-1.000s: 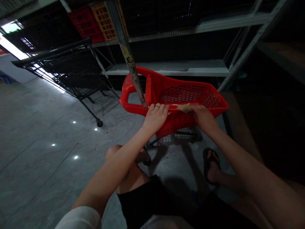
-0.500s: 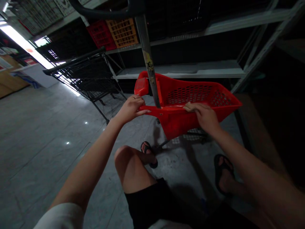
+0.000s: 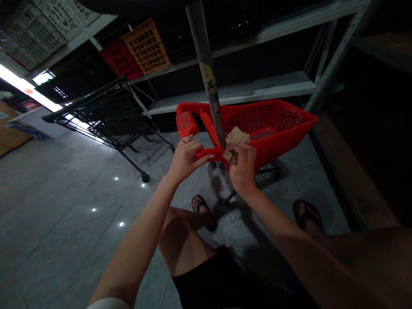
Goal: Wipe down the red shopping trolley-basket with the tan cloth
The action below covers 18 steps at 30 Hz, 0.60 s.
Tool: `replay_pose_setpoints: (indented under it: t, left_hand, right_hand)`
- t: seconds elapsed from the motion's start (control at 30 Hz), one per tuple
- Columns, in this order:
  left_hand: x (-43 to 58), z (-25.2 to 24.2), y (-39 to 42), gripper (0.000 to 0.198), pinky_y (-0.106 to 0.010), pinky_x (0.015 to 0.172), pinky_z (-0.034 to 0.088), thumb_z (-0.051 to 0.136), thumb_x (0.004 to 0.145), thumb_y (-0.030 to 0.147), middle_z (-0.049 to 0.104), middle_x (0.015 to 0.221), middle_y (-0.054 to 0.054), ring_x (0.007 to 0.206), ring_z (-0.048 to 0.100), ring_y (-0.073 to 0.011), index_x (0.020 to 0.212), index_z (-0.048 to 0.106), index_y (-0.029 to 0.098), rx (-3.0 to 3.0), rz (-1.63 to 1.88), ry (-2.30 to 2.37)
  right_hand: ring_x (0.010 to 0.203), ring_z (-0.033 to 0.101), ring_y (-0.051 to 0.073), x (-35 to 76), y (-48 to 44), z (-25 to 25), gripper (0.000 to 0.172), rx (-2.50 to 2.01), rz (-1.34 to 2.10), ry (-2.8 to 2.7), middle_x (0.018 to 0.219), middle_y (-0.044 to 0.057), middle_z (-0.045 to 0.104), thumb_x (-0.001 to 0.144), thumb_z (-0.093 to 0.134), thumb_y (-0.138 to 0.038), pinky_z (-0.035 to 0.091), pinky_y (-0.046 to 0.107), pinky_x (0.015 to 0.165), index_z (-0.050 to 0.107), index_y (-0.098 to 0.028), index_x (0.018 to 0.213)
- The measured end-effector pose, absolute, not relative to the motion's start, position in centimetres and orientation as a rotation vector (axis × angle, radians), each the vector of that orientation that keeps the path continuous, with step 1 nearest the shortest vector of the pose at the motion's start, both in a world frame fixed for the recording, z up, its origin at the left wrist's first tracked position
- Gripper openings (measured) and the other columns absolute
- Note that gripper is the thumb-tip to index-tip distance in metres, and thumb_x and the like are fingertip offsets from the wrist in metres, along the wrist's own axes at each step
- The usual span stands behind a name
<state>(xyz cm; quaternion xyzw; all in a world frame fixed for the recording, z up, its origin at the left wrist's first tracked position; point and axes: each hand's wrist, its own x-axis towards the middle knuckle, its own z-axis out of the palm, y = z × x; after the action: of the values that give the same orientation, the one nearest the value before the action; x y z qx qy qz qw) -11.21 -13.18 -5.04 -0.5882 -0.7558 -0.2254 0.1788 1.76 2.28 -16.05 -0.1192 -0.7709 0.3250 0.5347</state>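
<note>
A red plastic shopping cart (image 3: 273,148) with a perforated basket stands in front of me, its handle end toward the left. My left hand (image 3: 188,156) is wrapped round the side of the red handle frame. In my right hand (image 3: 244,169) is a crumpled tan cloth (image 3: 237,138), pressed against the basket's near rim where it meets the handle. A worn metal pole (image 3: 207,73) rises just behind the cloth; its lower end is partly hidden by it.
A black wire shopping cart (image 3: 106,111) stands to the left. Behind is a metal shelf rack (image 3: 280,88) holding a red crate (image 3: 120,60) and a yellow crate (image 3: 148,45). My sandalled feet are on the grey tiled floor (image 3: 71,223) below the cart.
My right hand has slid the cloth leftward along the near rim, from mid-basket to beside the pole. My left hand keeps its hold on the handle. The view has shifted slightly.
</note>
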Motion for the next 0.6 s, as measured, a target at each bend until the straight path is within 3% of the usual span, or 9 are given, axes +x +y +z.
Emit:
replay_pose_setpoints:
  t: [0.17,0.3,0.47,0.6]
  left_hand:
    - [-10.8,-5.5,-12.4,0.044,-0.04,0.095,0.05,0.066,0.1,0.057,0.059,0.071,0.0,0.08,0.058,-0.0209,0.075,0.059,0.022,-1.629,-0.708,-2.108]
    - [-9.9,-5.6,-11.4,0.041,-0.042,0.102,0.049,0.065,0.102,0.054,0.059,0.072,0.0,0.084,0.06,-0.0218,0.076,0.059,0.022,-1.641,-0.697,-2.063]
    - [-9.2,-5.7,-10.2,0.041,-0.04,0.096,0.051,0.065,0.102,0.054,0.061,0.072,-0.001,0.083,0.059,-0.0226,0.077,0.06,0.022,-1.676,-0.656,-2.041]
    - [-10.0,-6.0,-10.2,0.04,-0.038,0.092,0.05,0.069,0.1,0.055,0.061,0.07,-0.001,0.079,0.059,-0.0209,0.077,0.063,0.022,-1.702,-0.714,-2.025]
  right_hand:
    - [0.103,0.062,0.024,3.9,1.7,-16.5,0.039,-0.086,0.836,-1.895,0.107,0.008,0.069,0.087,0.047,-0.003,0.055,0.042,0.093,0.071,-0.024,0.11]
    - [0.108,0.066,0.025,0.7,3.4,-9.6,0.028,-0.356,1.01,-1.506,0.112,0.008,0.067,0.093,0.055,-0.015,0.057,0.044,0.098,0.067,-0.025,0.117]
    - [0.127,0.063,0.029,-2.9,6.3,-1.2,0.032,-0.197,1.001,-1.4,0.126,0.01,0.061,0.094,0.059,-0.02,0.054,0.054,0.111,0.063,-0.026,0.125]
    - [0.116,0.068,0.027,-2.6,5.0,-3.8,0.037,-0.229,1.227,-1.443,0.121,0.009,0.066,0.088,0.072,-0.033,0.059,0.046,0.103,0.057,-0.027,0.122]
